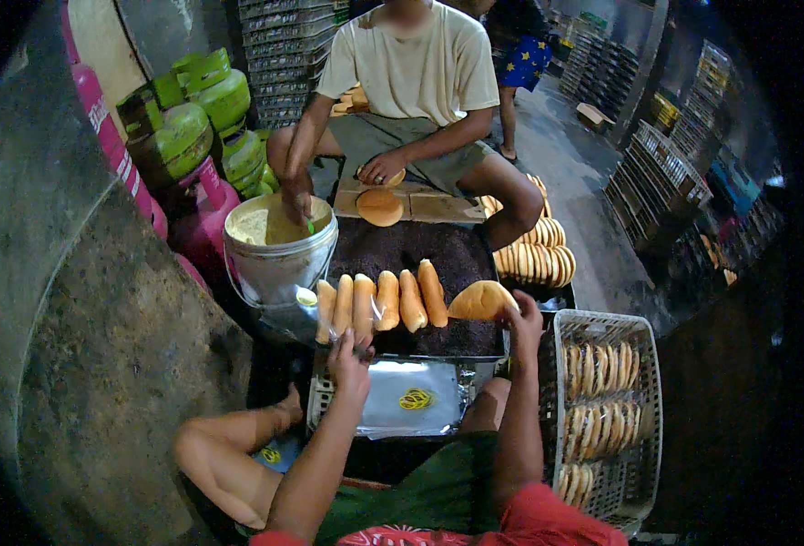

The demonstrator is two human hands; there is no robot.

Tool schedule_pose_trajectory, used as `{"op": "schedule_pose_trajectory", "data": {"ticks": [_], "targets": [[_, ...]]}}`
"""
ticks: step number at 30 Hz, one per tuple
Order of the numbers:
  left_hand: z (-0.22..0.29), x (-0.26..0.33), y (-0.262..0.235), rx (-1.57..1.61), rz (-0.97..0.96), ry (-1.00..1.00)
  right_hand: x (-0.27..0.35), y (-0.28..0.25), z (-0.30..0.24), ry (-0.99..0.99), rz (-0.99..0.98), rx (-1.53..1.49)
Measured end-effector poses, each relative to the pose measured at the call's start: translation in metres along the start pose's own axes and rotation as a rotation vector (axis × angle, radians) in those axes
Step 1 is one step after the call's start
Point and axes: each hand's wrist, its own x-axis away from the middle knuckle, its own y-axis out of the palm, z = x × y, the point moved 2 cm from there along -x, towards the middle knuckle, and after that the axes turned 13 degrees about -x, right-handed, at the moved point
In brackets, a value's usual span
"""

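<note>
My right hand (524, 320) grips the edge of a flat, golden-brown bun (482, 300), held at the right end of a row of bread rolls. Those long rolls (387, 300) lie side by side on a dark, crumbly-looking surface (402, 246). My left hand (351, 366) is closed at the near end of the row's left part. What it holds is blurred; a shiny, see-through sheen shows by its fingers. Beside the leftmost roll is a small pale-tipped object (306, 297), partly smeared. Below my hands lies a stack of clear plastic bags (397, 378) with yellow rubber bands (416, 399) on it.
Opposite, a person (411, 73) dips one hand into a white bucket (279, 264) of pale cream and holds a bun with the other. A crate (652, 400) of bagged buns stands right. Stacked buns (539, 259) lie beyond it. Gas cylinders (170, 141) stand left.
</note>
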Motion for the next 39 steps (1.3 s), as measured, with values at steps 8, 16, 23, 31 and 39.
{"op": "schedule_pose_trajectory", "data": {"ticks": [8, 16, 23, 31, 39], "targets": [[-0.081, 0.032, 0.087, -0.062, -0.158, -0.147, 0.118, 0.018, 0.009, 0.108, 0.185, -0.455], [-0.059, 0.051, 0.067, -0.195, -0.282, 0.025, 0.143, 0.038, -0.005, 0.142, 0.211, -0.695], [-0.052, 0.031, 0.041, -0.270, -0.109, 0.004, 0.165, 0.053, -0.001, 0.291, 0.020, -0.691], [-0.028, 0.044, 0.032, -0.277, -0.331, -0.073, 0.173, 0.057, 0.000, 0.373, -0.133, -0.510], [-0.023, 0.062, 0.034, -0.599, -0.579, 0.423, 0.180, 0.069, -0.014, 0.430, -0.320, -0.376]]}}
